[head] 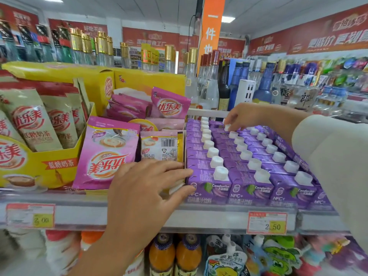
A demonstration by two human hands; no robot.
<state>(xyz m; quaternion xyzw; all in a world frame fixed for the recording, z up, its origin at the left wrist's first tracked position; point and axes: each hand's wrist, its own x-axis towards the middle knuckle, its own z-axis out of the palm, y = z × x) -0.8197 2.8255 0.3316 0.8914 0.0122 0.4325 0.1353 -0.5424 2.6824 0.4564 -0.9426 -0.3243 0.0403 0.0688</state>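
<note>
Head view: the right hand reaches to the back of the grey metal shelf. Its fingers curl down and pinch the white plastic screw cap of a purple cardboard juice carton in the second row from the left, near the rear rail. That carton stands upright directly beneath the fingertips. The left hand lies lower and nearer, fingers straight and close together. Their tips touch the left side of the front purple carton of the first row, beside the thin white divider. The cartons are boxy and violet, each with a chunky white cap, white lettering and a green leaf on its face, packed in tight rows. Pink foil sachets lean just left of the divider.
</note>
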